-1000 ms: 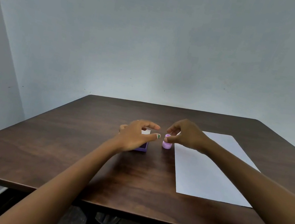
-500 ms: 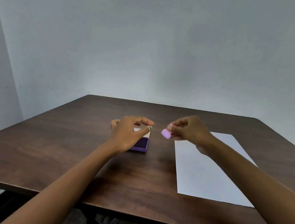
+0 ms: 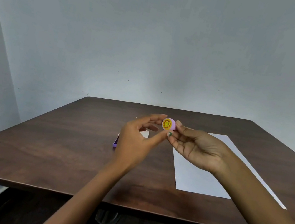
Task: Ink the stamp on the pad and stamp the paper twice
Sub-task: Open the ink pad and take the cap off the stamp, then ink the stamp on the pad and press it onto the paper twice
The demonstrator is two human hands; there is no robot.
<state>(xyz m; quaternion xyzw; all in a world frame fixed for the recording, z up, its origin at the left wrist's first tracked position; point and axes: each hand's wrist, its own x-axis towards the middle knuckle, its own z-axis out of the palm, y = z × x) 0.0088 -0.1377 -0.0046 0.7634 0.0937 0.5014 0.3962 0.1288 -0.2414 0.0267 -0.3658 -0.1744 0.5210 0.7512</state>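
A small round purple stamp (image 3: 168, 124) with a yellow sun face on its end is held up in the air above the table, face turned toward me. My right hand (image 3: 195, 147), palm up, pinches it from the right. My left hand (image 3: 138, 139) touches its left side with fingertips and thumb. The purple ink pad (image 3: 116, 141) lies on the table behind my left hand, mostly hidden, with its white lid part (image 3: 145, 134) showing between the fingers. The white paper (image 3: 199, 179) lies flat on the right.
The dark wooden table (image 3: 59, 146) stands against a plain grey wall. Its near edge runs across the lower view, with black metal legs below.
My right hand lifted the stamp off the table and turned its face toward me. My left hand left the ink pad and came up to the stamp.
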